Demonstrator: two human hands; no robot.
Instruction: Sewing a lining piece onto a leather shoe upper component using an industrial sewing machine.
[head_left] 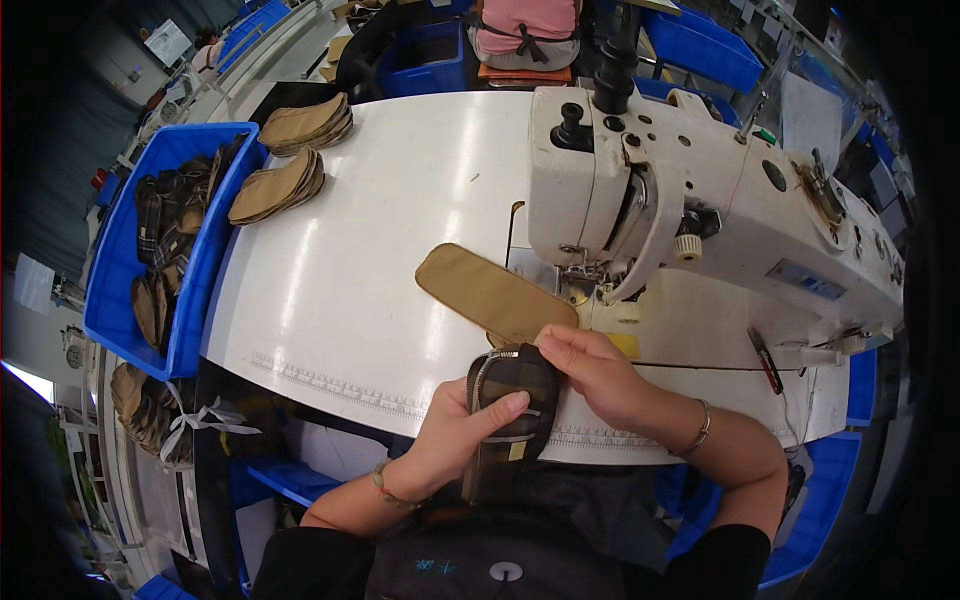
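Observation:
In my left hand (pixel 450 430) is a dark plaid fabric piece (pixel 510 400) with a rounded end and a zipper along its edge. The thumb lies across its face, and the fingers go behind it. My right hand (pixel 600 375) is closed in a pinch at the piece's upper right corner, beside the zipper. Just beyond the hands a long tan fabric panel (pixel 490 290) with rounded ends lies flat on the white table. Its near right end reaches up to my right fingertips; whether they touch it is hard to tell.
A white sewing machine (pixel 690 190) stands on the table (pixel 400 180) at the right, its needle area past the tan panel. Stacked tan pieces (pixel 280 185) sit far left, beside a blue bin (pixel 215 250) of plaid pieces. A slim red-black tool (pixel 765 360) lies to the right.

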